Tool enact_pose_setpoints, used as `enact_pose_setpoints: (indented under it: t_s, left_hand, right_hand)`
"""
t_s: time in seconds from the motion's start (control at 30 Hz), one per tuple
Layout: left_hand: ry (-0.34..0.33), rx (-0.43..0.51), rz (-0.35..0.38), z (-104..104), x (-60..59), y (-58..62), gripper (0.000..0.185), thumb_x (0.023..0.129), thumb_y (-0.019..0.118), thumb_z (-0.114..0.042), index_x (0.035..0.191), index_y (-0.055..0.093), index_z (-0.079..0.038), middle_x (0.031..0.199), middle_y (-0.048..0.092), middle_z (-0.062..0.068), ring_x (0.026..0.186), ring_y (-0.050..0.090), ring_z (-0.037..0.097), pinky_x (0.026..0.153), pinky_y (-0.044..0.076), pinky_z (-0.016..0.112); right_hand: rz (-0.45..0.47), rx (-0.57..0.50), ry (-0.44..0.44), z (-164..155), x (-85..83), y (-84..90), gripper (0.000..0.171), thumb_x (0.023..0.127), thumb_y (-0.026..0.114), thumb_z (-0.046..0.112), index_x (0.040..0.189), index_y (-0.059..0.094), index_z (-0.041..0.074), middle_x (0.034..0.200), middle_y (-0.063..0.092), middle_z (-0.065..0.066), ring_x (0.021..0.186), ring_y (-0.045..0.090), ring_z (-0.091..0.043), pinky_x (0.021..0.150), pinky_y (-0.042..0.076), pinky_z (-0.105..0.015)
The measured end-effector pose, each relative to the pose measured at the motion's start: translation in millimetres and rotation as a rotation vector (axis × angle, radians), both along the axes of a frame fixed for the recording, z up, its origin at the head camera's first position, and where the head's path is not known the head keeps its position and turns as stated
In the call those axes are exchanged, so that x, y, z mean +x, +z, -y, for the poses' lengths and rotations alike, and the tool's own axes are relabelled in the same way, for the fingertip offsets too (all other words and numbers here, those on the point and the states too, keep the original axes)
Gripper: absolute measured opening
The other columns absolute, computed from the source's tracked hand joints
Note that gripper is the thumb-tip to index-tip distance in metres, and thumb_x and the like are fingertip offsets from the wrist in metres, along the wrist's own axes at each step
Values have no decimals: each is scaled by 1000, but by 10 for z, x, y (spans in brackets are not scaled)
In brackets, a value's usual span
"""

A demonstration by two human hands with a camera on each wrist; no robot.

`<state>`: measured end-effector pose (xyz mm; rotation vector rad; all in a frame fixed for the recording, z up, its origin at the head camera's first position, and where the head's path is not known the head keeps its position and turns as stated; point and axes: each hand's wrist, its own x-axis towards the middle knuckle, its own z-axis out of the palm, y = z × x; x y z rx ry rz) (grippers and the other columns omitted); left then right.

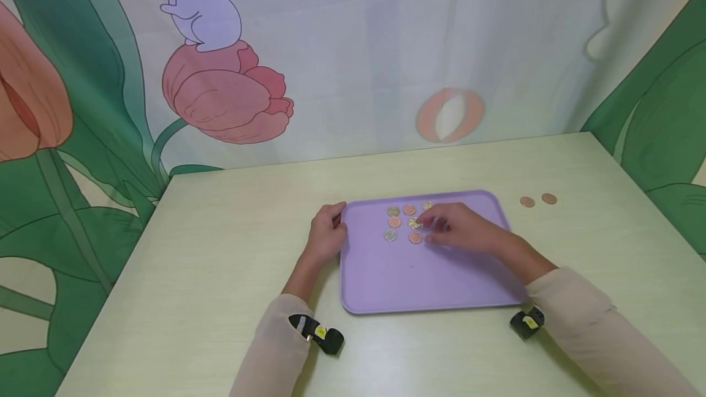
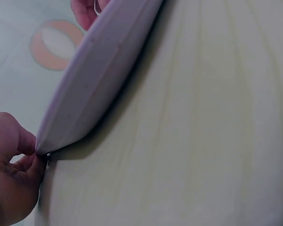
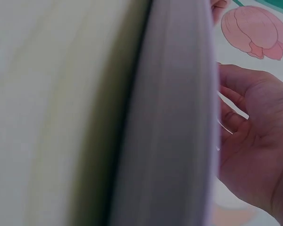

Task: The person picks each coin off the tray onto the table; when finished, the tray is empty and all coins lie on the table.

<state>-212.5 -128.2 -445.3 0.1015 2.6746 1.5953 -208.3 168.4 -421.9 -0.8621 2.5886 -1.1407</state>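
Note:
My left hand pinches the left rim of a purple tray; the left wrist view has the thumb and fingers at the tray's corner. Over the tray, my right hand has its fingertips right at a gold-coloured coin, with the thumb apart from the index finger. Just below lies a copper coin. Several more coins form short rows to the left and behind, among them a silver-coloured coin and another copper coin. The tray's wall hides the coins in both wrist views.
Two copper coins, a nearer one and a farther one, lie on the pale wooden table to the right of the tray. Behind the table hangs a printed curtain. Each wrist wears a small black camera.

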Motion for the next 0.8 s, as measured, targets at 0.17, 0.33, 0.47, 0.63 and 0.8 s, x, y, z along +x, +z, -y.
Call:
enact_pose_setpoints:
  t_s: [0.17, 0.33, 0.47, 0.63, 0.8]
  left_hand:
    - [-3, 4, -3, 1, 3, -1, 50, 94, 47, 5, 144, 49, 11, 142, 52, 30, 139, 51, 36, 119, 46, 44]
    - [-3, -2, -11, 2, -2, -8, 50, 94, 47, 6, 143, 49, 11, 141, 53, 30, 139, 52, 37, 118, 46, 44]
    - [-3, -10, -13, 3, -6, -11, 50, 94, 47, 6, 143, 50, 11, 141, 53, 30, 139, 51, 37, 118, 46, 44]
    - [-4, -9, -5, -5, 4, 5, 50, 94, 46, 6, 144, 49, 11, 142, 52, 30, 140, 51, 36, 119, 45, 45]
    - [2, -2, 2, -15, 6, 7, 50, 94, 46, 6, 144, 49, 10, 142, 52, 29, 141, 50, 36, 120, 45, 44]
  right_hand:
    - [-19, 25, 20, 57, -21, -43, 30, 84, 76, 2, 114, 72, -2, 106, 74, -15, 88, 63, -16, 78, 56, -21]
    - [-30, 71, 5, 104, -32, -64, 26, 85, 76, 6, 111, 75, 3, 103, 74, -10, 83, 58, -11, 74, 51, -19]
    - [-43, 99, 3, 127, -44, -73, 23, 85, 77, 7, 108, 77, 5, 98, 73, -6, 80, 54, -11, 72, 49, -19]
    - [-60, 118, 5, 144, -56, -93, 18, 85, 77, 6, 103, 77, 7, 97, 73, -5, 80, 54, -9, 72, 48, -19]
    - [-79, 106, 12, 143, -57, -113, 15, 86, 78, 7, 101, 77, 7, 97, 73, -6, 79, 54, -8, 71, 48, -19]
